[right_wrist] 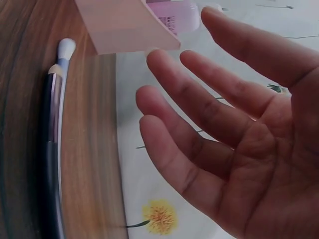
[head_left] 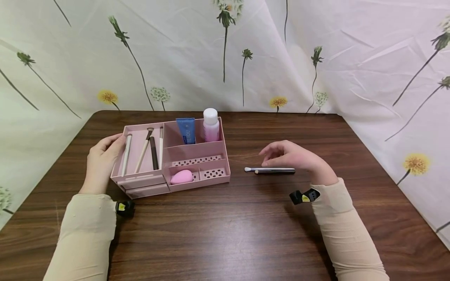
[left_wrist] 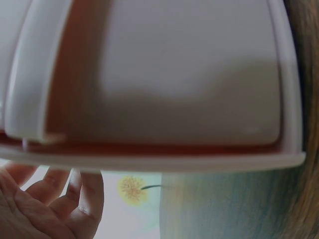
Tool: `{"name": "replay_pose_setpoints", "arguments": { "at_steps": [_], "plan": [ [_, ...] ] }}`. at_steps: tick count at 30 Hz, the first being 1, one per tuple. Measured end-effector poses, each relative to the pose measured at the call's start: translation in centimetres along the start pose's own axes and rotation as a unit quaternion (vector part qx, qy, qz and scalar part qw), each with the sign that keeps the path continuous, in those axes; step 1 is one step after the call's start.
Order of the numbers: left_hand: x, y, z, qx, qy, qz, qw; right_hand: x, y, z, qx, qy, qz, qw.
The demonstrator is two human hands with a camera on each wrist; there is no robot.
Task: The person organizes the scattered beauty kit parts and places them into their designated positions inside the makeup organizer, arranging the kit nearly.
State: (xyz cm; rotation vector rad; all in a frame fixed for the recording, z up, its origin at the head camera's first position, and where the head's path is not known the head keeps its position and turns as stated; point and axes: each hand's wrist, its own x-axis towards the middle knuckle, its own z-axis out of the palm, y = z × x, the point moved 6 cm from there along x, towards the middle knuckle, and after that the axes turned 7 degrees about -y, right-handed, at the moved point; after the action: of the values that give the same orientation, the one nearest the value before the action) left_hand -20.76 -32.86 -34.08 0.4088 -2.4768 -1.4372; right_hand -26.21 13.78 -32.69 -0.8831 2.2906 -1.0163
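My left hand (head_left: 102, 160) rests against the left side of a pink makeup organizer (head_left: 197, 146), fingertips at its upper rim. In the left wrist view the fingers show beyond the organizer's edge. In the organizer's left tray lie several makeup brushes (head_left: 154, 153). My right hand (head_left: 289, 156) hovers just behind two brushes on the table, fingers loosely bent and nothing in them. Of these, the white-tipped brush (right_wrist: 66, 49) lies beside the black-handled brush (right_wrist: 51, 159), both pointing left.
A blue tube (head_left: 186, 130) and a white-capped pink bottle (head_left: 211, 127) stand in the organizer's back compartment. A pink makeup sponge (head_left: 182, 177) sits in a front one. Two drawers (head_left: 147, 191) are at the lower left. Behind the wooden table (head_left: 218, 238) hangs a floral cloth (head_left: 197, 58).
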Motion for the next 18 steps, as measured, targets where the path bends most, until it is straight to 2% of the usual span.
{"name": "replay_pose_setpoints", "arguments": {
  "at_steps": [4, 10, 18],
  "plan": [
    [-0.1, 0.1, 0.0, 0.0, -0.002, 0.001, 1.0, 0.3, 0.7, 0.1, 0.001, -0.01, 0.01, 0.9999],
    [-0.1, 0.1, 0.0, 0.003, -0.003, 0.003, 1.0, 0.6, 2.3, -0.2, -0.013, 0.001, 0.032, 0.9994],
    [-0.1, 0.1, 0.0, -0.001, -0.003, 0.007, 1.0, 1.1, 4.2, 0.2, 0.0, -0.006, 0.069, 0.9976]
  ]
}}
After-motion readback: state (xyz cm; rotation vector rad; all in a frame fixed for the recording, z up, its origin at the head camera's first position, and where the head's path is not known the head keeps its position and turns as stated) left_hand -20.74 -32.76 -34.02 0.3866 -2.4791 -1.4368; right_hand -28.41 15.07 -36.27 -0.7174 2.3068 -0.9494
